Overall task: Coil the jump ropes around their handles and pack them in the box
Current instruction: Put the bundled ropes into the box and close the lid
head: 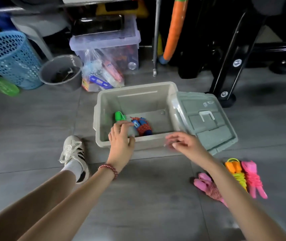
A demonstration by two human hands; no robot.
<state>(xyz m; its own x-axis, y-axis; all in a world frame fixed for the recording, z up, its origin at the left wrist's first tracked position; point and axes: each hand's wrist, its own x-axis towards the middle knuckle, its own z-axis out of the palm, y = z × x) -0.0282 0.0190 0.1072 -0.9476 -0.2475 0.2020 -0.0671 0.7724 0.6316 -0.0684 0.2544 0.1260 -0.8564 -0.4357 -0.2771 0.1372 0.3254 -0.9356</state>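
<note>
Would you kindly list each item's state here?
Box: open.
Lid: off, on floor beside box.
Green-handled rope: in box.
Blue-handled rope: coiled, in box.
Dark-pink rope: coiled, on floor.
Orange-handled rope: coiled, on floor.
Bright-pink rope: coiled, on floor.
Left hand: open, over box.
Right hand: open, blurred.

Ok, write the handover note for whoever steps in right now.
Left hand: open, empty, over the box's near rim, fingertips by the green-handled rope.
Right hand: blurred, looks open and empty, above the same rim.
Done: green-handled rope and coiled blue-handled rope lie in the box. The lid is off, leaning at its right side.
Left: three coiled ropes on the floor to the right, the pale pink rope, orange-handled rope and bright pink rope, still need packing.
</note>
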